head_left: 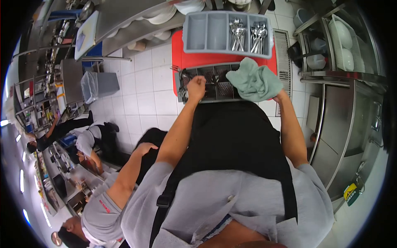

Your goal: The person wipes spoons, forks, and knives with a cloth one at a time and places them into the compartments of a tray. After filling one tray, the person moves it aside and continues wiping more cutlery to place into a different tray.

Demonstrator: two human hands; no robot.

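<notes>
My right hand [282,96] is closed on a pale green cloth [256,80], which hangs bunched over the right end of a dark grey cutlery tray [229,99]. Most of that hand's fingers are hidden by the fabric. My left hand [196,87] is over the left part of this tray, its fingers curled together; what they hold, if anything, I cannot make out. Forks [182,80] lie in the tray's leftmost compartment, some with tines past the rim. Beyond it, a light grey divided bin [204,51] has spoons and other cutlery [237,35] in its two right compartments.
Both trays rest on a red surface [178,45]. A steel shelf with white bowls [161,16] runs along the far left, and a grey waste bin [108,84] stands on the tiles. Close on my left is a co-worker [101,206]. Steel cabinets [337,124] line the right.
</notes>
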